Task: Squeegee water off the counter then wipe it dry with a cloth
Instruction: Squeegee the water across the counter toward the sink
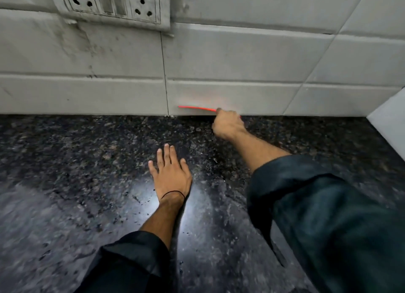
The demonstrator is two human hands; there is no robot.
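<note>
The dark speckled granite counter (87, 161) fills the lower view, wet with drops and streaks in the middle. My right hand (228, 125) is stretched to the back edge by the wall, shut on a red squeegee (195, 108). Only its thin red top edge shows, running left from my fist along the foot of the tiled wall. My left hand (172, 176) lies flat on the counter with fingers spread, holding nothing, about a hand's length in front of and left of the right hand. No cloth is in view.
A grey tiled wall (241, 62) rises behind the counter. A switch and socket panel (114, 3) is mounted at the upper left. A white slanted surface (390, 121) closes off the counter at the far right.
</note>
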